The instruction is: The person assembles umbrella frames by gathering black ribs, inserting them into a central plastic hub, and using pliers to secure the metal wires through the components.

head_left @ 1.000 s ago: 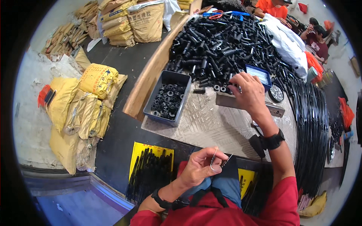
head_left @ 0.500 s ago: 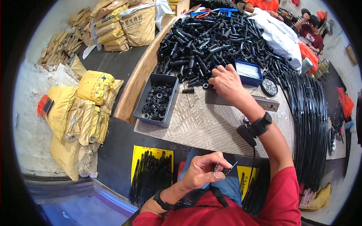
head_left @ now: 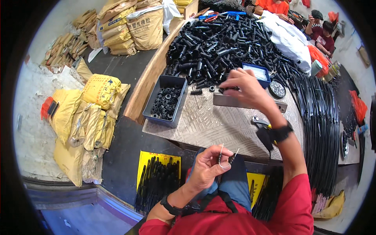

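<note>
My left hand, held low over my lap, pinches a bent thin white wire with small dark pieces on or beside it. My right hand reaches over a grey metal bar with holes in its end. Its fingers are smeared by motion, so whether they hold anything is unclear. A small black tube and a black ring lie to the left of that hand. Next to it are a blue tray of thin white sticks and a round dish of small silver pieces.
A blue-grey box of black rings stands on the textured board. Black tubes are heaped behind it. Pliers lie below my right wrist. Long black rods line the right side. Yellow sacks stand left; co-workers sit far right.
My right hand has lifted and shifted slightly right along the metal bar, its fingers now blurred. My left hand has risen slightly and turned, so the white wire ends point up.
</note>
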{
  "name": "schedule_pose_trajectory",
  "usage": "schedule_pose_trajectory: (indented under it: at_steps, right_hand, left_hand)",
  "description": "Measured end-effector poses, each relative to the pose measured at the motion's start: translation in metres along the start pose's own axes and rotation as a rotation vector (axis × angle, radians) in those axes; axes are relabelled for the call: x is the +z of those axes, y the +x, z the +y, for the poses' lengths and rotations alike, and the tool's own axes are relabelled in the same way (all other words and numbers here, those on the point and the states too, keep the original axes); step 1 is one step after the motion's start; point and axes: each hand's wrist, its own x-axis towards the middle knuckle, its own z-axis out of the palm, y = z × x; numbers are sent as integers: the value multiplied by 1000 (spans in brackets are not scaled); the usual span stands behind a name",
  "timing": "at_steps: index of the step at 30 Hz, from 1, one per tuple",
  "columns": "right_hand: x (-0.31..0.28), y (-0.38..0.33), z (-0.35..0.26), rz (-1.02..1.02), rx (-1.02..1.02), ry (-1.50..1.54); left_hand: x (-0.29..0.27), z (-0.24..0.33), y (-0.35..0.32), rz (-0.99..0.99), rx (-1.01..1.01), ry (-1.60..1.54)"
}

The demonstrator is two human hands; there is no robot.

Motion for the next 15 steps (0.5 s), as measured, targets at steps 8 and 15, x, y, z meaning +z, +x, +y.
schedule_pose_trajectory:
  at_steps: [8, 15]
  right_hand:
    - [-111, -106, -69, -162, 106, 462]
    - [-122, -163, -69, -34, 204, 334]
  left_hand:
    - [59, -18, 29, -70, -86, -26]
    - [93, -53, 33, -143, -141, -59]
